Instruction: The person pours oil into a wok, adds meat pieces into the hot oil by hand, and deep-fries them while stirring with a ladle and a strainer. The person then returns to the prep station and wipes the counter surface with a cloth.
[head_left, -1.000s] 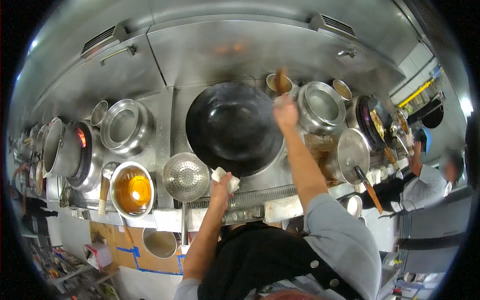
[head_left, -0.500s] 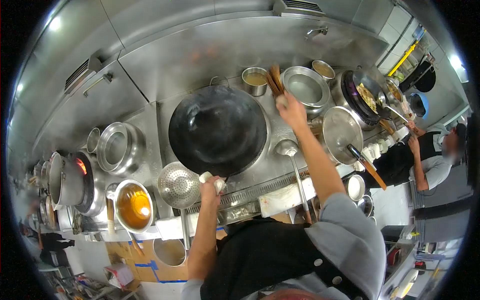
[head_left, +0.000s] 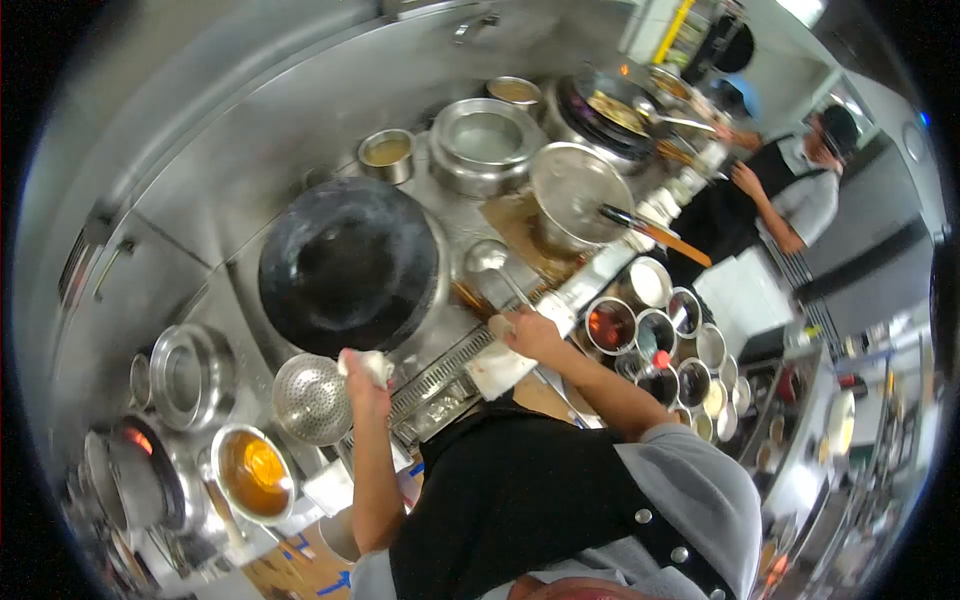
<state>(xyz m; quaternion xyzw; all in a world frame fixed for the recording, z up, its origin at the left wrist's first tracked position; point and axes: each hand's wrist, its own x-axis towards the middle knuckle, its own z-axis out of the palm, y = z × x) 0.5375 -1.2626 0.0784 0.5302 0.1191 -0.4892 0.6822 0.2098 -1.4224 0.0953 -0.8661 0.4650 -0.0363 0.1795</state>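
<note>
My left hand (head_left: 366, 390) is closed round a white cloth (head_left: 374, 368) at the near rim of the black wok (head_left: 350, 265). The wok sits on the steel range. Right of it, my right hand (head_left: 532, 334) is closed on the pale handle of a bamboo brush (head_left: 472, 300), whose bristles lie low over the range beside a steel ladle (head_left: 488, 258). A perforated strainer (head_left: 312, 400) rests just left of my left hand. A folded white towel (head_left: 498, 370) lies on the range's front edge, near my right hand.
A bowl of orange oil (head_left: 252, 474) stands at the lower left. Steel pots (head_left: 484, 145) line the back, and a mesh strainer (head_left: 580, 195) covers a pot at the right. Several sauce containers (head_left: 612, 326) stand lower right. A co-worker (head_left: 790, 185) stands at another wok.
My right hand and the brush have come from the back of the range to its front edge. The view has turned right. My left hand still holds the cloth at the wok's rim.
</note>
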